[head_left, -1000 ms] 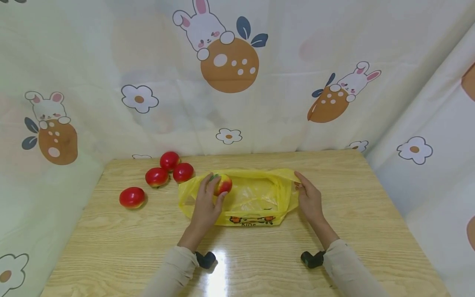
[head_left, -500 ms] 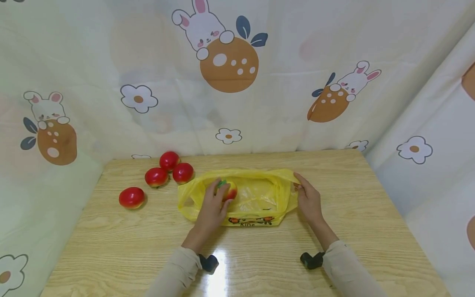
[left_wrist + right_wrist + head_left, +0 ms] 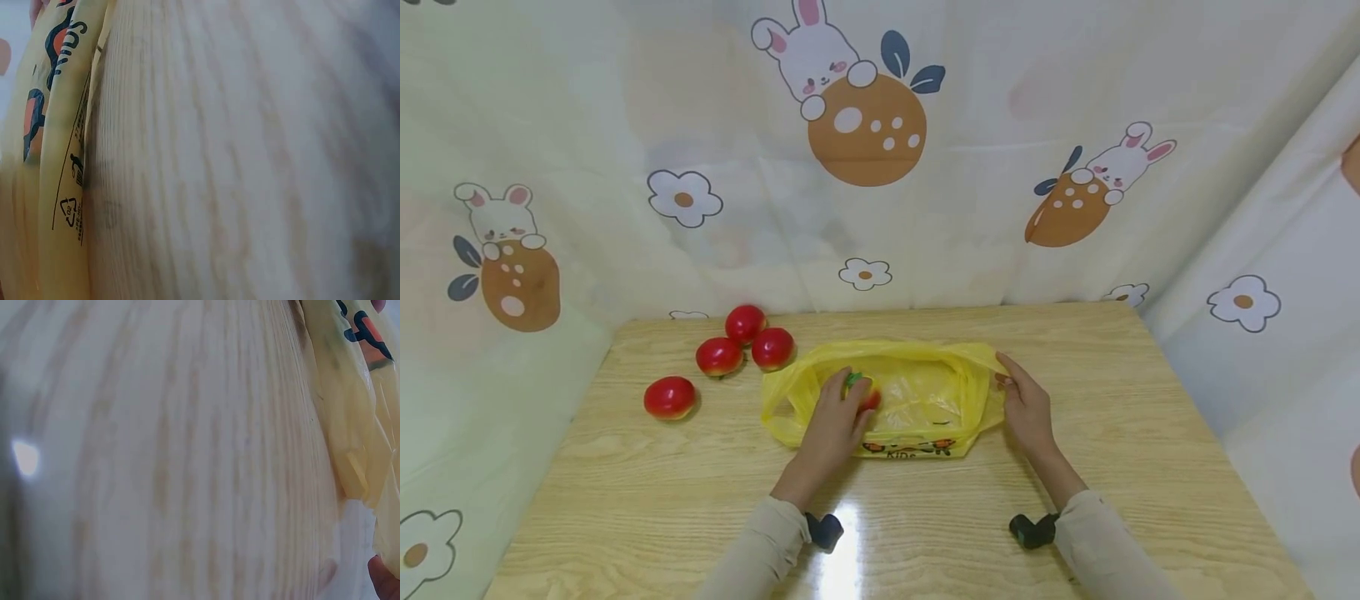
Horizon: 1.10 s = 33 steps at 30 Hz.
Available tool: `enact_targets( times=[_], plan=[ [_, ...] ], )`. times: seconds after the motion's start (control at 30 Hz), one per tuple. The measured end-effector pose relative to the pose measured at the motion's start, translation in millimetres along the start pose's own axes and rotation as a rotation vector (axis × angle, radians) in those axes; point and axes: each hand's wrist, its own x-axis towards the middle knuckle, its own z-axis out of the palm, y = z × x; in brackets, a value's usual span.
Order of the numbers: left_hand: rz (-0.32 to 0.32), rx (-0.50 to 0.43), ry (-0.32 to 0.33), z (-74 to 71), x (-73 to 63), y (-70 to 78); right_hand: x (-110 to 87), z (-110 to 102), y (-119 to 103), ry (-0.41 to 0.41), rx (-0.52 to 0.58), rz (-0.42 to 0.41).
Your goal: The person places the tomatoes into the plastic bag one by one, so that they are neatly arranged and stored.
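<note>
A yellow plastic bag (image 3: 917, 352) lies with its mouth spread wide at the middle of the table. My left hand (image 3: 835, 427) reaches over its near left edge and holds a red-and-yellow toy fruit (image 3: 872, 401) with a green top inside the mouth; the fingers cover part of the fruit. At the bag's right end, my right hand (image 3: 1028, 415) pinches the edge. The left wrist view has the bag's printed side (image 3: 59, 162) along its left border. In the right wrist view, the bag (image 3: 344, 400) hangs at the right, with a fingertip (image 3: 384, 581) beside it.
Several red toy fruits stand left of the bag: a lone one (image 3: 670, 397) and a cluster (image 3: 746, 325) near the back. The wooden table (image 3: 625, 500) meets a patterned curtain (image 3: 760, 242) behind. Black wrist cameras (image 3: 826, 532) stick out by both sleeves.
My left hand has moved right and lower into the bag's mouth, carrying the toy fruit with it. The right hand has stayed at the bag's right edge.
</note>
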Motion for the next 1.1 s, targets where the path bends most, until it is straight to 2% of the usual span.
enact_targets(
  times=[0.17, 0.5, 0.73, 0.87, 1.1],
  plan=[
    [-0.011, -0.006, -0.011, -1.4, 0.0, 0.2, -0.8, 1, 0, 0.004, 0.003, 0.001],
    [0.006, -0.007, 0.023, -2.7, -1.8, -1.3, -0.6, 4, 3, 0.017, 0.014, -0.03],
    [0.02, 0.0, 0.049, -7.3, -3.0, -1.8, -0.9, 6, 6, 0.019, 0.008, -0.002],
    [0.058, 0.001, 0.087, -12.7, -4.6, -3.1, -1.2, 6, 7, 0.012, 0.006, 0.011],
    [0.107, -0.012, 0.192, -22.7, -11.2, -10.2, -2.7, 6, 6, 0.0, 0.002, 0.017]
  ],
)
